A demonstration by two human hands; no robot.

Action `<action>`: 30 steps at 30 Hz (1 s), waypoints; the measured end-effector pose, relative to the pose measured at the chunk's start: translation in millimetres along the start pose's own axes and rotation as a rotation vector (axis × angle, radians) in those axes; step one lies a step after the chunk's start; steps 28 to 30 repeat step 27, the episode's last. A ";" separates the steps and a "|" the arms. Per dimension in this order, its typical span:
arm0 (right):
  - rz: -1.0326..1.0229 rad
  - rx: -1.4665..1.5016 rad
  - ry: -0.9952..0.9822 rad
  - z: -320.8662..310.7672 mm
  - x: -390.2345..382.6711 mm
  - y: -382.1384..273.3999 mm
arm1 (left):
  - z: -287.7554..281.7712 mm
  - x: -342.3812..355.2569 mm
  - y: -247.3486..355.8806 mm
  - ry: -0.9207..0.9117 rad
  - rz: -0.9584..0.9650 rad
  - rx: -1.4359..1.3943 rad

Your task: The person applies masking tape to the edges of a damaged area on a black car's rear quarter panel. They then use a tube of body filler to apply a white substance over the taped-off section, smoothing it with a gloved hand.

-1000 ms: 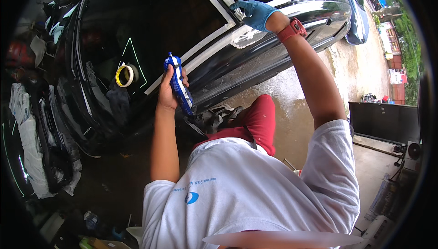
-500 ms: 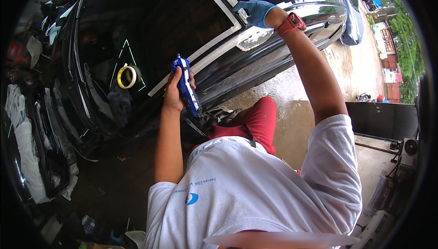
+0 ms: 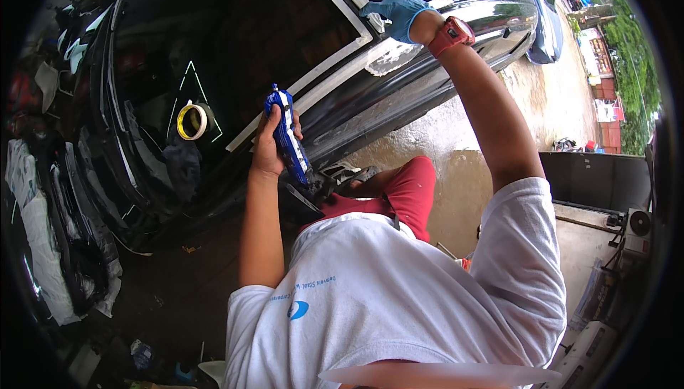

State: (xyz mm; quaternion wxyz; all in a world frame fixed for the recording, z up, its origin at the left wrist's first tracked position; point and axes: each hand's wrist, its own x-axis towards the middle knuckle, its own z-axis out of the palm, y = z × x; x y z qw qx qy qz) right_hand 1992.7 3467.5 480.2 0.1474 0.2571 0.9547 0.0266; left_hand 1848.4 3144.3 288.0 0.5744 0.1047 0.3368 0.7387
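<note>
My left hand (image 3: 268, 148) is closed around a long, narrow blue-and-white object (image 3: 289, 136), held upright beside the black car. It has a small knob at its top end; its exact kind is unclear. Reaching across the car, my right hand (image 3: 403, 17) wears a blue glove, with a red watch (image 3: 452, 37) at the wrist. Its fingers are bent down at the corner of the dark window, around a small pale piece I cannot make out. Whitish masking tape (image 3: 324, 80) borders the window. Just below the glove lies a pale, dull patch (image 3: 390, 58) on the glossy black paint.
A roll of tape (image 3: 191, 121) rests on the dark glass to the left, beside a dark cloth (image 3: 184, 164). Black car panels with plastic wrapping (image 3: 37, 225) stand at the far left. Another car (image 3: 546, 29) is parked beyond, right. A dark panel (image 3: 598, 179) stands at right.
The view has shifted slightly. My right hand stays at the window corner with almost the same pose, and my left hand keeps its hold on the blue-and-white object.
</note>
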 end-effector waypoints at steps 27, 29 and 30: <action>0.050 0.264 0.052 15.4 -16.5 -0.7 | 1.3 -1.1 -2.6 -0.012 0.024 0.036; 0.050 0.264 0.052 15.4 -16.5 -0.7 | 1.3 -1.1 -2.6 -0.012 0.024 0.036; 0.050 0.264 0.052 15.4 -16.5 -0.7 | 1.3 -1.1 -2.6 -0.012 0.024 0.036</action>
